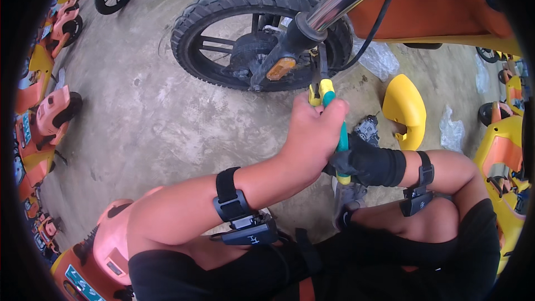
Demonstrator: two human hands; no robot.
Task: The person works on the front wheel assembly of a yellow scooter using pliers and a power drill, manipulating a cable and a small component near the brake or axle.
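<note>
In front of me a black-tyred wheel (189, 28) is mounted on a two-wheeler's fork (284, 44), which has an orange reflector (281, 68). My bare left hand (317, 125) is closed around pliers with green and yellow handles (343, 139), near their jaws. The metal jaws reach up beside the fork, next to a black cable (372, 33). Whether they grip anything there I cannot tell. My right hand (365, 160), in a black glove, is closed on the lower end of the handles.
A yellow fender (404, 108) lies on the concrete floor to the right of the wheel. Clear plastic sheets (380, 61) lie nearby. Orange and yellow two-wheelers line the left side (53, 111) and the right side (504, 150). An orange body panel (423, 5) overhangs at the upper right.
</note>
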